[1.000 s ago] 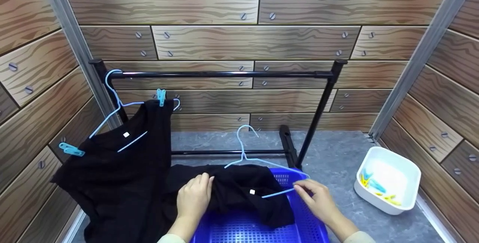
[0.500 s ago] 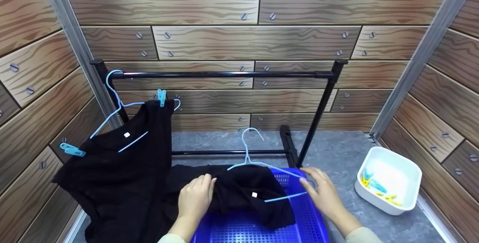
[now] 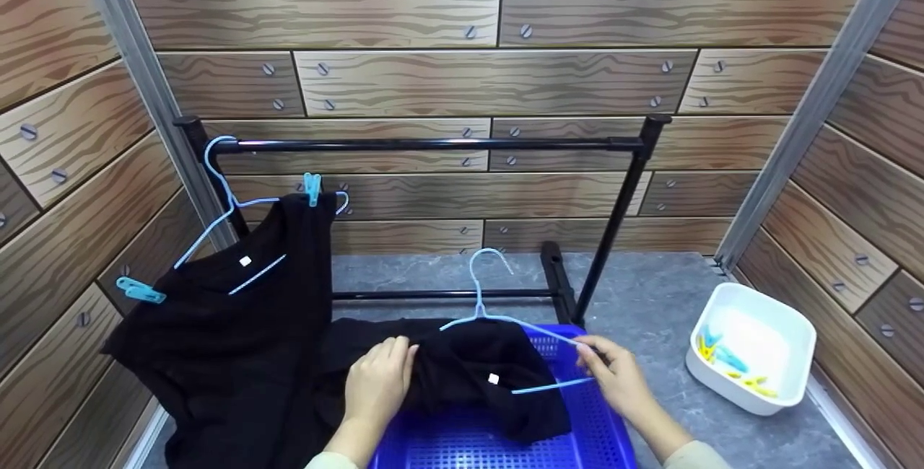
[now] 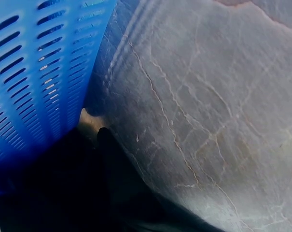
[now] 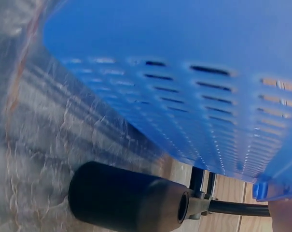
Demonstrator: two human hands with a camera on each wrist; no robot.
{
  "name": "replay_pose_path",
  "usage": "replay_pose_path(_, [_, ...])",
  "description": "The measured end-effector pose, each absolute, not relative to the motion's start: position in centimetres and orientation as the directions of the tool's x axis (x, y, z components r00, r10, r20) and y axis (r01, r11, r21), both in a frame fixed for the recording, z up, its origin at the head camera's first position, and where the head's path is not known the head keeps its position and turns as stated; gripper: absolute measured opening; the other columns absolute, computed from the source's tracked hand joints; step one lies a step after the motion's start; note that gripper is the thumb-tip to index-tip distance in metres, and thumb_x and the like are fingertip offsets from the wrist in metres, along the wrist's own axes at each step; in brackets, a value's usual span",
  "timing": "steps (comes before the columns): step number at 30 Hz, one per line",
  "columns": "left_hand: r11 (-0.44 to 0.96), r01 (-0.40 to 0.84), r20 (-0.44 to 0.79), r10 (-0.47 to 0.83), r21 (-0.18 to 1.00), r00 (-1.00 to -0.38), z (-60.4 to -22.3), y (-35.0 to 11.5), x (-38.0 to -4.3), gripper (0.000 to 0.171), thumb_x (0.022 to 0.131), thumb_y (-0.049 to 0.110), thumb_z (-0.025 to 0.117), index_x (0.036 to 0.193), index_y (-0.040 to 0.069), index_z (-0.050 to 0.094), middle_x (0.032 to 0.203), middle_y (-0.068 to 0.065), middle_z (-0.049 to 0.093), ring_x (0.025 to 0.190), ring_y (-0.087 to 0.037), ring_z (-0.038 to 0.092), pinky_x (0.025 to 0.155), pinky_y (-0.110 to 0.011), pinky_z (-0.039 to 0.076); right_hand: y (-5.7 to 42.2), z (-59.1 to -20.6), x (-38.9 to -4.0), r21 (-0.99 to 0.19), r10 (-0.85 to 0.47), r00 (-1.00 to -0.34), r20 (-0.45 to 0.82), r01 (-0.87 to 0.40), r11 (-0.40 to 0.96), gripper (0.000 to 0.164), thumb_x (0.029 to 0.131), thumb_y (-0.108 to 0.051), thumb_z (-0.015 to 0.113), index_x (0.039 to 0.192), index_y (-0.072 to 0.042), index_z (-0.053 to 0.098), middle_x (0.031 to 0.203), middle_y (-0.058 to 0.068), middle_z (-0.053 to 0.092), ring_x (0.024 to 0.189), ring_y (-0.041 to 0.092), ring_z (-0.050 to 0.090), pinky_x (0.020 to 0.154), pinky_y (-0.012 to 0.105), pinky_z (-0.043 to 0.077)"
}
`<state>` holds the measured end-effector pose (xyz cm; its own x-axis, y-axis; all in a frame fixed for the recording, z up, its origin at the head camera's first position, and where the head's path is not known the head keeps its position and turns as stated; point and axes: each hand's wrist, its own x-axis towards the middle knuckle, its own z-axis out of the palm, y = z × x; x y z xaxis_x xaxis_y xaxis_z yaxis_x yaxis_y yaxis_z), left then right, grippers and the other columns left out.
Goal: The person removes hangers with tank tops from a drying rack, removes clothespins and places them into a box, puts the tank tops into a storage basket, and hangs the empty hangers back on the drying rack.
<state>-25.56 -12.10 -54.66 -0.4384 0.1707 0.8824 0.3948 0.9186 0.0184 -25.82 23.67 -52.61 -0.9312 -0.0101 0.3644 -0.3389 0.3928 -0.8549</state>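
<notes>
My left hand (image 3: 377,381) grips a black garment (image 3: 473,357) that lies bunched across a blue basket (image 3: 600,411). A light blue hanger (image 3: 478,294) sits partly inside the garment, its hook upright and its right end sticking out of the neck opening beside a small white label (image 3: 493,379). With thumb and fingers my right hand (image 3: 615,377) pinches that right end over the basket's rim. Dark cloth (image 4: 112,183) fills the lower left wrist view, hiding the left fingers. In the right wrist view mostly the basket's slotted wall (image 5: 184,92) shows.
A black rack (image 3: 433,144) stands behind the basket. At its left end hangs a black sleeveless top (image 3: 245,353) on another hanger, with two blue clothespins (image 3: 312,189) on its shoulders. To the right, a white tub (image 3: 794,325) holds several yellow and blue clothespins.
My right hand slid outward along the hanger's right end, then back in to pinch it. The hanger shifted slightly right and its hook tipped right. The left hand stayed on the garment.
</notes>
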Motion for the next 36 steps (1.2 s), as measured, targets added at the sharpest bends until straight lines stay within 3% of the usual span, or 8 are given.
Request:
replay_pose_path(5, [0.916, 0.401, 0.877, 0.169, 0.028, -0.449, -54.6, -12.1, -25.5, 0.026, 0.092, 0.027, 0.048, 0.072, 0.01, 0.048, 0.06, -0.001, 0.041, 0.048, -0.023, 0.046, 0.04, -0.036, 0.035, 23.1, -50.5, -24.8, -0.893, 0.02, -0.937, 0.349, -0.326, 0.31, 0.008, 0.087, -0.001, 0.059, 0.088, 0.003, 0.067, 0.063, 0.001, 0.057, 0.055, 0.012, 0.052, 0.051, 0.022, 0.044])
replay_pose_path(9, [0.919, 0.394, 0.881, 0.173, 0.017, -0.44, -54.6, -12.1, -25.4, 0.026, 0.091, 0.026, 0.046, 0.071, 0.01, 0.047, 0.06, -0.001, 0.041, 0.049, -0.023, 0.046, 0.041, -0.036, 0.035, 22.9, -49.5, -24.3, -0.905, 0.023, -0.946, 0.324, -0.302, 0.299, 0.008, 0.086, -0.002, 0.061, 0.084, 0.002, 0.068, 0.062, -0.002, 0.056, 0.054, 0.013, 0.052, 0.051, 0.022, 0.044])
replay_pose_path(20, [0.916, 0.4, 0.889, 0.164, 0.023, -0.427, -54.5, -12.3, -25.4, 0.025, 0.092, 0.024, 0.045, 0.071, 0.009, 0.047, 0.061, -0.002, 0.042, 0.051, -0.024, 0.045, 0.046, -0.037, 0.037, 23.7, -49.7, -24.4, -0.909, 0.02, -0.936, 0.35, -0.335, 0.247, 0.009, 0.086, -0.002, 0.06, 0.086, 0.003, 0.068, 0.059, 0.007, 0.054, 0.05, 0.009, 0.048, 0.047, 0.022, 0.041])
replay_pose_path(29, [0.877, 0.464, 0.869, 0.134, 0.12, -0.477, -54.2, -12.6, -25.5, 0.027, 0.094, 0.023, 0.042, 0.07, 0.011, 0.045, 0.058, 0.001, 0.039, 0.051, -0.023, 0.045, 0.046, -0.036, 0.036, 25.5, -51.1, -25.5, -0.918, 0.071, -0.927, 0.369, -0.351, 0.186, 0.008, 0.085, 0.0, 0.061, 0.085, 0.006, 0.067, 0.066, 0.016, 0.06, 0.055, 0.013, 0.056, 0.052, 0.027, 0.049])
replay_pose_path(36, [0.851, 0.465, 0.822, 0.074, 0.243, -0.564, -53.0, -12.7, -25.5, 0.027, 0.093, 0.018, 0.048, 0.068, 0.012, 0.041, 0.059, 0.004, 0.033, 0.05, -0.018, 0.038, 0.046, -0.032, 0.034, 25.8, -49.7, -24.9, -0.906, 0.084, -0.919, 0.385, -0.358, 0.227, 0.009, 0.085, 0.001, 0.061, 0.085, 0.007, 0.067, 0.06, 0.002, 0.058, 0.051, 0.011, 0.052, 0.049, 0.024, 0.046])
